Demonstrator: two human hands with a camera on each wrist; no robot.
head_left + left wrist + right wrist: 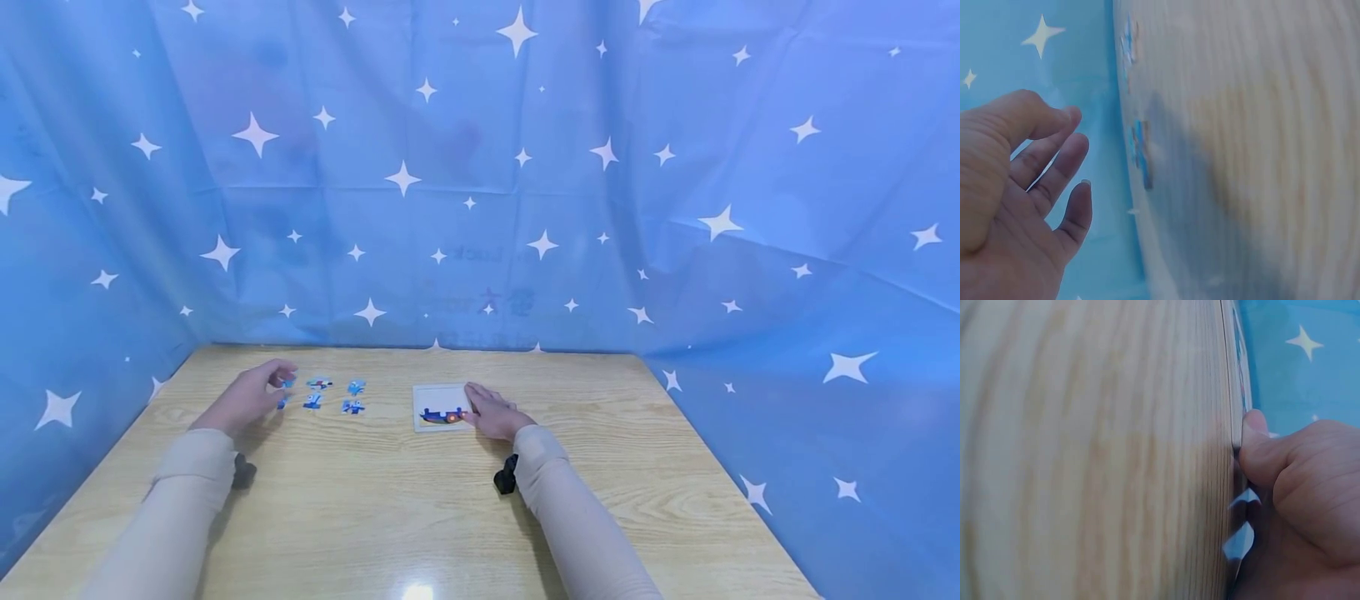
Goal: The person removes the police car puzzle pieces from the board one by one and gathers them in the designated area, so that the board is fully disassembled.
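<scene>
My left hand hovers over the table's left side with fingers loosely bent. In the left wrist view, nothing shows between the thumb and fingers of that hand. Several blue jigsaw pieces lie in two rows beside it, and a pair at the left end is partly hidden by the fingers. A pale puzzle board lies flat near the middle, with a dark blue and orange picture part along its lower side. My right hand rests on its right edge, the thumb lying on the board.
The wooden table meets a blue curtain with white stars at its back and sides. Black wrist devices sit under both forearms, close over the tabletop. A bright reflection shows at the near edge.
</scene>
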